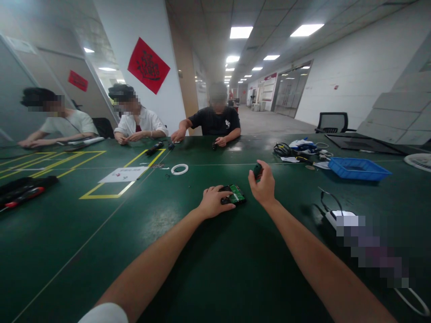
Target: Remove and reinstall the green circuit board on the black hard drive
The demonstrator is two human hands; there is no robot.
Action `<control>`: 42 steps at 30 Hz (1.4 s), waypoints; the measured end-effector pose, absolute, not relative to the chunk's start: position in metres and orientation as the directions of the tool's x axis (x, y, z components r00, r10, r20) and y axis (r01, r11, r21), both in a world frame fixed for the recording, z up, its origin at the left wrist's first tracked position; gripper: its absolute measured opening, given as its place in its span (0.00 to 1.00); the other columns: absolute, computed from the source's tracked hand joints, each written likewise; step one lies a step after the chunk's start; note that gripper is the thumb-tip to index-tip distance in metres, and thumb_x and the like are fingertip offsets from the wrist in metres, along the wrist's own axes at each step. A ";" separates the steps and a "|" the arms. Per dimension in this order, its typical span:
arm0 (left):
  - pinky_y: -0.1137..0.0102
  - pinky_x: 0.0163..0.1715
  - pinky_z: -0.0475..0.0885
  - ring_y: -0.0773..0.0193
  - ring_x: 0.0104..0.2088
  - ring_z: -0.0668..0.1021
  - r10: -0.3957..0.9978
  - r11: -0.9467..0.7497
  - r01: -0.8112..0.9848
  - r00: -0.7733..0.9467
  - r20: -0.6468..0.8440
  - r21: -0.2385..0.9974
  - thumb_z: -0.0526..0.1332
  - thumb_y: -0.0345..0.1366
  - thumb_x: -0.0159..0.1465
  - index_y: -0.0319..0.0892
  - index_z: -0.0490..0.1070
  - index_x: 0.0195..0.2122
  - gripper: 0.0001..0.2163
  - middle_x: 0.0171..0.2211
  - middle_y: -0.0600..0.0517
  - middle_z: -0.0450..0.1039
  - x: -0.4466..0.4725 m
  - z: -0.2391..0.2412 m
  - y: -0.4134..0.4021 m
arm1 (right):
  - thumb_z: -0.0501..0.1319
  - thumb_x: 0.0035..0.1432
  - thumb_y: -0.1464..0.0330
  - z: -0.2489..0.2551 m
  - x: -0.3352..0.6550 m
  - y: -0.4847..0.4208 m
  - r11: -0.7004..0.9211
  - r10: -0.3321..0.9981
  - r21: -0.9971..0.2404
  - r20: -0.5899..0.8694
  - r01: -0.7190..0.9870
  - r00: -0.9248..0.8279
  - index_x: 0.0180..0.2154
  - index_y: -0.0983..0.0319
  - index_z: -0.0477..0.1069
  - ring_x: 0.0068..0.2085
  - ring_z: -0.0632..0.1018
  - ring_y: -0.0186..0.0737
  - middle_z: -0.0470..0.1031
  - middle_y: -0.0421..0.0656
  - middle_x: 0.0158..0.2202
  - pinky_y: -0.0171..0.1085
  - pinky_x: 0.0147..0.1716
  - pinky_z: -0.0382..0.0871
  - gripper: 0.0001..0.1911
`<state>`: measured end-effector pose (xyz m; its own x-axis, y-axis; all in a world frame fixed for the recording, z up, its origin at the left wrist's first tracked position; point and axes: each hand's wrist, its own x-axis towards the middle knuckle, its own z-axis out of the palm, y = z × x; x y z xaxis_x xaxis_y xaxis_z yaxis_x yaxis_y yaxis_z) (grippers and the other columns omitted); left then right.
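Two bare hands work apart over the near middle of a green table (144, 251). The left hand (213, 202) is clamped on the left end of a hard drive (237, 194), fingers across the top and thumb along the near edge, presumably to keep it from sliding. The drive lies on the table with its green board up, which leaves the right part of that face exposed. The right hand (264, 185) is raised to the right, well off the drive, fingers closed round a small dark object (257, 170); most of it is hidden by the grip, so its kind cannot be confirmed.

At the left edge, a red-handled tool (28, 196) lies by a black pouch. Farther in, a paper sheet (123, 174) sits across yellow tape lines, which appear to mark out a work area. A white ring (179, 173) lies flat to its right.

On the right, a blue tray (360, 175) stands near tangled cables (282, 149). At the far side, a co-worker in a black shirt (217, 123) sits facing.
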<state>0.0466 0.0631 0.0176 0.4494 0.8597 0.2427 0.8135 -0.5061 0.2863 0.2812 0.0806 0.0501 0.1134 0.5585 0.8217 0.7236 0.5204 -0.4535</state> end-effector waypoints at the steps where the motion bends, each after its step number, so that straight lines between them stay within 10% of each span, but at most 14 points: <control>1: 0.47 0.59 0.59 0.41 0.61 0.66 0.860 -0.505 0.812 0.445 0.250 0.293 0.62 0.65 0.58 0.58 0.71 0.59 0.31 0.64 0.47 0.63 0.047 0.018 0.063 | 0.57 0.64 0.62 0.047 0.287 0.083 0.497 0.563 -0.453 0.817 0.740 0.122 0.61 0.61 0.59 0.49 0.76 0.52 0.69 0.54 0.55 0.52 0.49 0.73 0.26; 7: 0.62 0.55 0.67 0.56 0.53 0.75 0.856 -0.509 0.746 0.386 0.344 0.429 0.46 0.53 0.73 0.47 0.73 0.54 0.22 0.53 0.48 0.74 0.038 0.017 0.079 | 0.59 0.58 0.62 0.010 0.330 0.100 0.126 0.764 -0.736 0.500 0.666 0.408 0.59 0.62 0.62 0.40 0.79 0.50 0.77 0.50 0.43 0.51 0.46 0.74 0.28; 11: 0.64 0.55 0.67 0.56 0.52 0.75 0.902 -0.225 0.892 0.039 0.431 0.391 0.49 0.40 0.73 0.44 0.74 0.52 0.16 0.50 0.45 0.75 -0.005 0.008 0.100 | 0.61 0.55 0.61 -0.001 0.346 0.106 -0.023 0.840 -0.910 0.207 0.414 0.501 0.58 0.61 0.63 0.29 0.79 0.42 0.77 0.47 0.40 0.42 0.31 0.76 0.29; 16: 0.58 0.50 0.70 0.48 0.50 0.76 0.910 0.145 0.932 -0.258 0.324 0.333 0.52 0.42 0.70 0.41 0.75 0.50 0.16 0.47 0.39 0.74 -0.063 -0.006 0.113 | 0.62 0.55 0.61 0.000 0.341 0.107 0.012 0.843 -0.857 0.286 0.515 0.456 0.55 0.60 0.67 0.31 0.78 0.42 0.78 0.45 0.38 0.42 0.34 0.76 0.26; 42: 0.65 0.44 0.70 0.53 0.46 0.78 0.893 0.184 0.858 -0.350 0.283 0.480 0.55 0.34 0.69 0.43 0.73 0.44 0.08 0.43 0.43 0.77 -0.089 -0.017 0.134 | 0.63 0.58 0.60 0.008 0.344 0.094 0.033 0.921 -0.914 0.185 0.404 0.343 0.60 0.60 0.64 0.29 0.79 0.40 0.77 0.48 0.42 0.38 0.27 0.75 0.29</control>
